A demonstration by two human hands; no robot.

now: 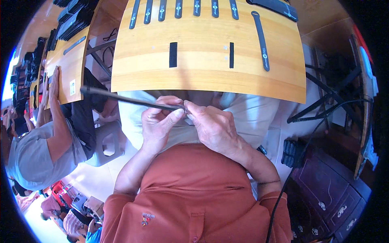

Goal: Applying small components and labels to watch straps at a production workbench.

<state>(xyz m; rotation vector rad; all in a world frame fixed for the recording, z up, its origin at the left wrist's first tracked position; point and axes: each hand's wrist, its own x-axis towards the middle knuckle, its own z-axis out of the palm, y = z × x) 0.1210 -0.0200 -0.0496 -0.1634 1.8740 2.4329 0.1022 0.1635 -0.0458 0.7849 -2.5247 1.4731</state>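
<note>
Between my hands, over my lap and just off the table's near edge, is a long dark strap (121, 98); whether it is one strap or several stacked I cannot tell. It slants out to the left, its far end past the table's corner. My left hand (156, 125) pinches it near its right end, thumb on top. My right hand (214, 127) is closed at that same end, its thumb and finger meeting the left fingertips. The very end of the strap is hidden by the fingers.
Several grey straps (178, 9) lie in a row along the wooden table's (202, 77) far side. One longer strap (260, 40) lies at the right, near a dark strap stack (275, 8). Two black strips (173, 54) sit mid-table. A cable (312, 139) hangs right; a co-worker (44, 141) sits left.
</note>
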